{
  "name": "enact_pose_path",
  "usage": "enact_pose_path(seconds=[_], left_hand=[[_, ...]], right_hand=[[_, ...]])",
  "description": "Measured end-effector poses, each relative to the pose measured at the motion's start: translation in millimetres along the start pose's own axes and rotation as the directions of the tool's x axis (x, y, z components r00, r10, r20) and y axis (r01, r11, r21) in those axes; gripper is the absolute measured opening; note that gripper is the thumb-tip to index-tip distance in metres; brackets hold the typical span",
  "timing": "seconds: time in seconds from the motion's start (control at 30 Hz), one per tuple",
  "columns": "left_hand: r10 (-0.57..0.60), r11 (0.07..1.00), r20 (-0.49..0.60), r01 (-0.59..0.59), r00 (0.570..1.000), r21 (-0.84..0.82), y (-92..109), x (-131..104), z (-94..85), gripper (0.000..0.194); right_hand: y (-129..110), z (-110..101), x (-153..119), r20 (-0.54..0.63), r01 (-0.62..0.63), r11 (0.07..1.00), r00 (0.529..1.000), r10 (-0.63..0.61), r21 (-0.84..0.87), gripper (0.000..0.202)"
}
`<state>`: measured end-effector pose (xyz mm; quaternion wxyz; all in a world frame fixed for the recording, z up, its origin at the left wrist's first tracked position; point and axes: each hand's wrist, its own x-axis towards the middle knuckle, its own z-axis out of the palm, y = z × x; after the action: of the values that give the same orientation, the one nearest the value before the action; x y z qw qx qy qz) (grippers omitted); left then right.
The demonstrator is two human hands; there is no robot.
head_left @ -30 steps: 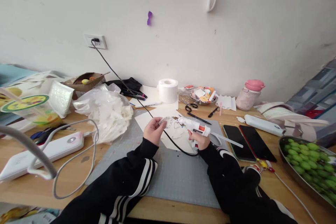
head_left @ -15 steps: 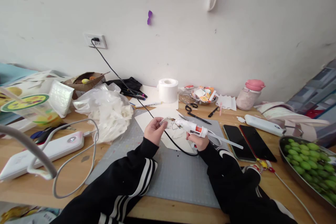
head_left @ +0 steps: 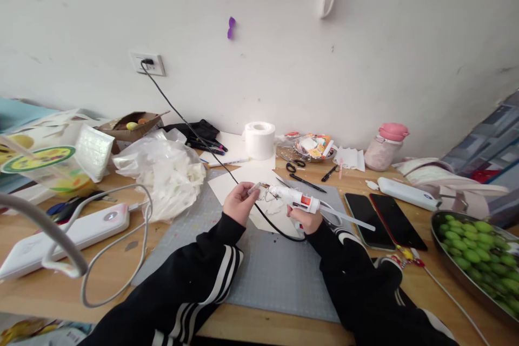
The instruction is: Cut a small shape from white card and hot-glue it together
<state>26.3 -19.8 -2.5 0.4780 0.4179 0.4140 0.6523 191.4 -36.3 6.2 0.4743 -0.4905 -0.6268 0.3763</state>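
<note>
Pinched in the fingers of my left hand (head_left: 240, 203) is a small whitish piece (head_left: 254, 189), its shape hard to make out. My right hand (head_left: 306, 218) is wrapped round the handle of a white glue gun (head_left: 298, 199), whose nozzle end points left at the small piece. A translucent glue stick (head_left: 348, 218) sticks out of its back. Under both hands lie white paper (head_left: 224, 180) and a grey cutting mat (head_left: 279, 275). The black cord (head_left: 182, 117) runs from the wall socket (head_left: 147, 64) down past my left hand.
Behind the mat stands a white roll (head_left: 260, 141), with scissors (head_left: 295, 165) and a black pen (head_left: 308, 183) nearer. Phones (head_left: 371, 220) and a bowl of green fruit (head_left: 474, 243) are right; a plastic bag (head_left: 166, 173) and white power bank (head_left: 73, 235) are left.
The small piece in my left hand has tilted slightly, and the glue gun has shifted a very little. Both hands keep their grip.
</note>
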Motion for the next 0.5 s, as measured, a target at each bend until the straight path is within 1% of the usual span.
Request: enact_pose_path(seconds=[0.2,0.37,0.5], left_hand=[[-0.004,1.000,0.010,0.004,1.000,0.016,-1.5,0.5,-1.1,0.022],[-0.014,1.000,0.029,0.013,0.999,0.019,0.0,-0.2,-0.7,0.024],[-0.014,1.000,0.037,0.013,0.999,0.024,1.1,-0.6,-0.2,0.023]], right_hand=[[-0.4,-0.7,-1.1,0.012,0.015,1.000,1.000,-0.014,-0.012,0.013],[2.8,-2.6,-4.0,0.017,0.021,1.000,1.000,-0.021,-0.018,0.010],[5.1,-1.7,-7.5,0.010,0.019,1.000,1.000,-0.019,-0.006,0.016]])
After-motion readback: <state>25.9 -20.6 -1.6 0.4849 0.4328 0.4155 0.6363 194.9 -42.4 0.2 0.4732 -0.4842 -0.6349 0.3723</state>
